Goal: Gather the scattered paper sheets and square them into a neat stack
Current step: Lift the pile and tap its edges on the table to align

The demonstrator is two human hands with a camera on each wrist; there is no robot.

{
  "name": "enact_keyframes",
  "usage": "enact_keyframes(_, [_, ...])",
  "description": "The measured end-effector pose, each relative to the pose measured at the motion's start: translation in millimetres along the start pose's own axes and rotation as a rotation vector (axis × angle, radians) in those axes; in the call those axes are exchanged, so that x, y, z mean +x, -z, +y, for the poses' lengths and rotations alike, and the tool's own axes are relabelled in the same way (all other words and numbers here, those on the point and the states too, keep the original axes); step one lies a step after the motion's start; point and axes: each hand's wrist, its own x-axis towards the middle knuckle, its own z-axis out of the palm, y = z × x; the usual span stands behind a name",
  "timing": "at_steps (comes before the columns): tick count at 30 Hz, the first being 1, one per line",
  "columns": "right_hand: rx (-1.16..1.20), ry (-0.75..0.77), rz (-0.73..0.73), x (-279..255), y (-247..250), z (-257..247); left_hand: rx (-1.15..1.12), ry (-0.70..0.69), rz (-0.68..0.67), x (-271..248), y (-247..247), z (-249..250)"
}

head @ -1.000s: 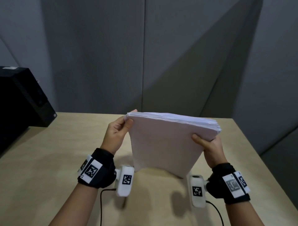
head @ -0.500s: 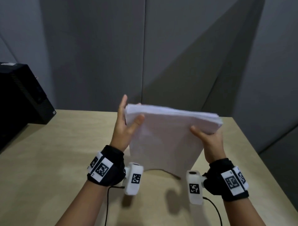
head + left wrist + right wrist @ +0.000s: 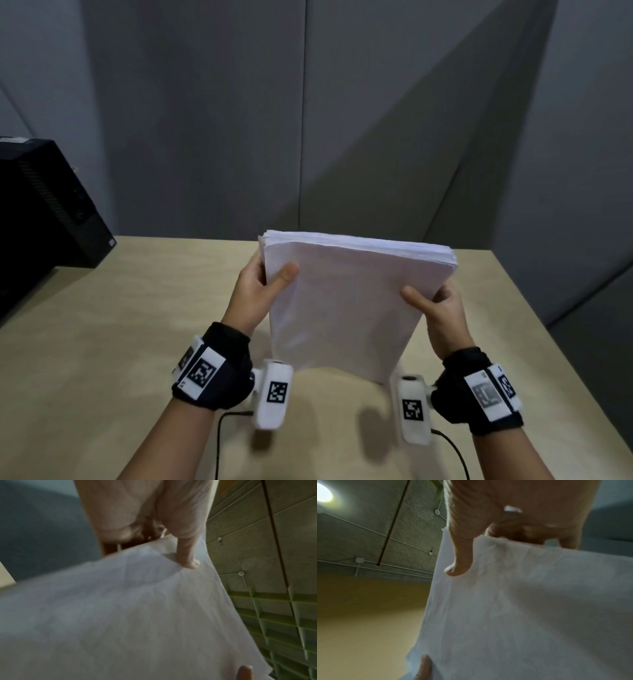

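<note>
Upright over the near middle of the table (image 3: 102, 342), the stack (image 3: 349, 301) stands on edge, tilted, its top edges nearly flush. Left hand (image 3: 255, 294) pinches its left side, thumb on the near face and fingers behind; right hand (image 3: 442, 311) pinches the right side likewise. Far left on the table sits a black box (image 3: 44, 205).

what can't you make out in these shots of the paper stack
- Head view: fingers of the left hand and right hand sit behind the paper stack, hidden.
- Head view: whether the stack's bottom edge touches the table is blurred.
- Wrist views: sheet edges blurred, alignment unreadable.
</note>
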Motion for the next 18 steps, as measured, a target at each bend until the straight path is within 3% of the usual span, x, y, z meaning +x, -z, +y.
enact_keyframes(2, [-0.008,-0.011,0.007,1,-6,1,0.074,0.016,0.019,4,-1,2])
enact_keyframes(5, [0.033,0.053,0.061,5,-16,-6,0.084,-0.114,0.133,7,-9,17])
enact_keyframes(8, [0.078,0.117,0.033,7,-14,-15,-0.005,-0.186,0.086,5,-6,27])
enact_keyframes(12, [-0.025,0.041,-0.086,12,-10,-9,-0.011,-0.076,-0.071,12,16,16])
enact_keyframes(18, [-0.047,-0.008,-0.021,13,-31,5,0.107,0.021,0.004,24,18,17])
